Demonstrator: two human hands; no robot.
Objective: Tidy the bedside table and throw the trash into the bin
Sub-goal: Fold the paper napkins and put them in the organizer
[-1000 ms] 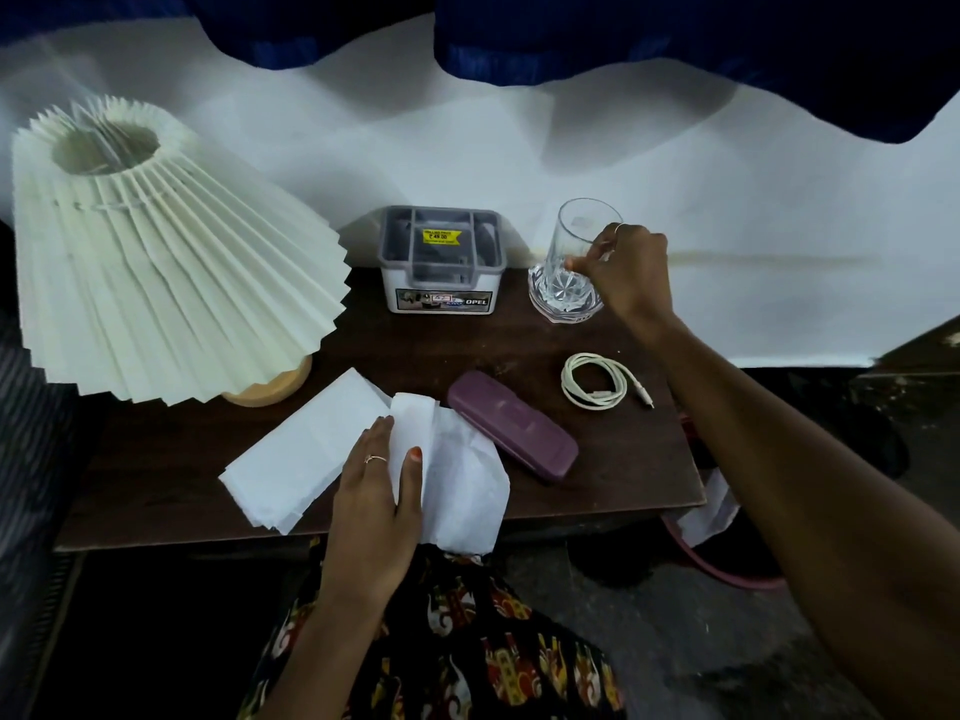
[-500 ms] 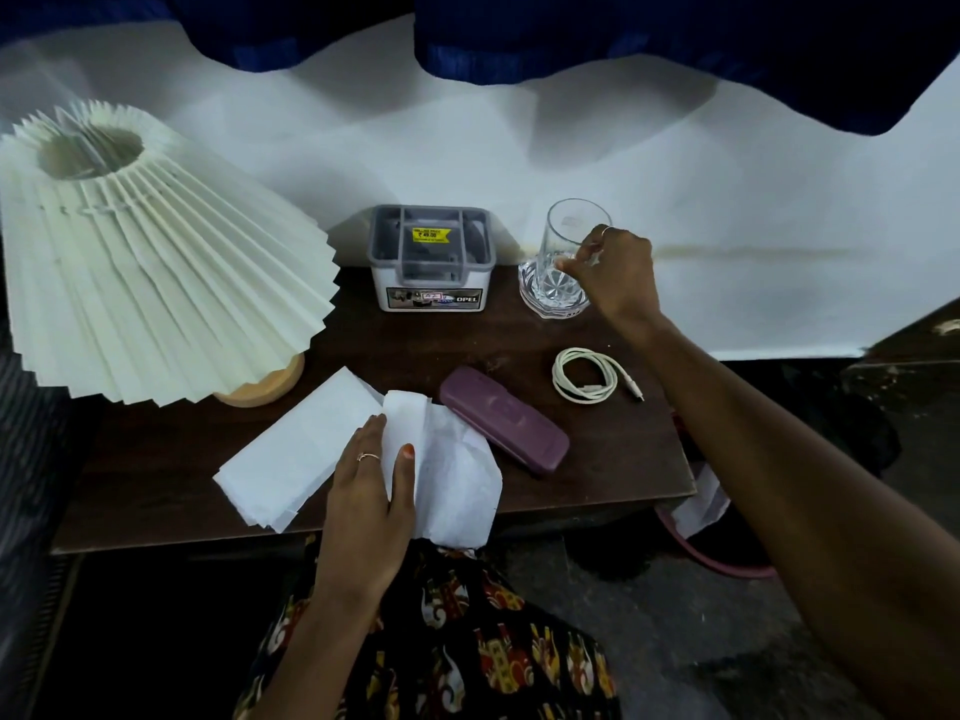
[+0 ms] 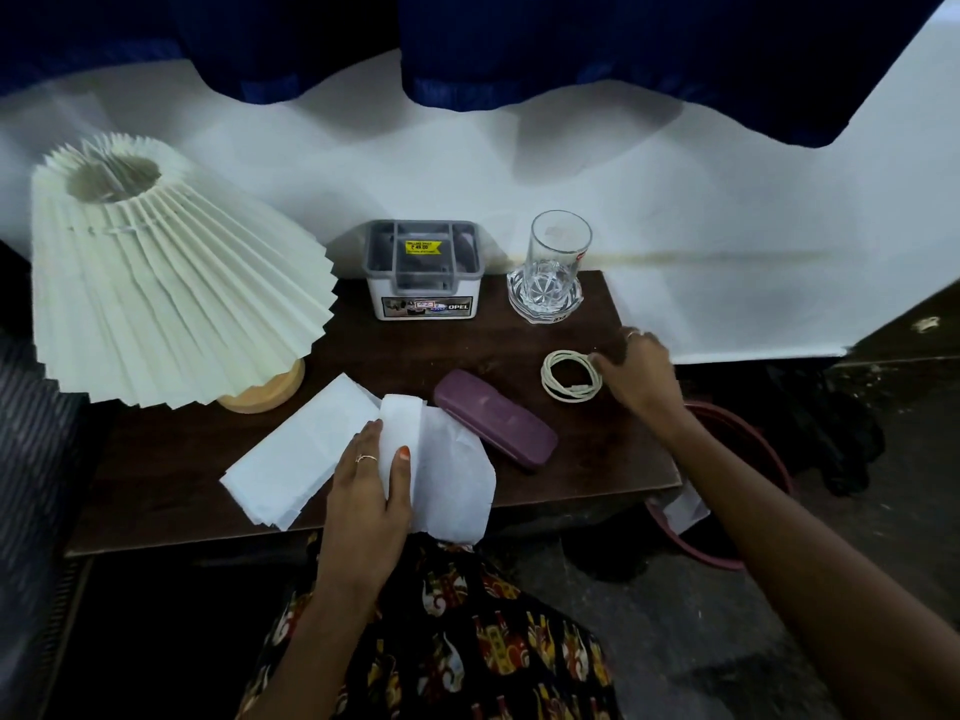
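White tissue paper [image 3: 447,475] lies crumpled at the front edge of the dark wooden bedside table [image 3: 156,475], and my left hand [image 3: 366,491] grips it between thumb and fingers. A flatter white sheet [image 3: 291,459] lies just left of it. My right hand [image 3: 641,374] is at the right edge of the coiled white cable [image 3: 569,376], fingertips touching the coil. A purple glasses case [image 3: 493,418] lies between the tissue and the cable. The empty drinking glass [image 3: 556,262] stands upright on a glass coaster at the back. A red bin [image 3: 753,459] with white paper in it sits on the floor to the table's right.
A cream pleated lamp [image 3: 171,298] on a wooden base fills the table's left side. A grey and white plastic organiser box [image 3: 423,272] stands at the back centre. White wall and blue curtain lie behind. My patterned clothing is below the table's front edge.
My right hand has let go of the glass, now standing on its coaster, and has moved down and toward me to the white cable. My left hand stays on the tissue.
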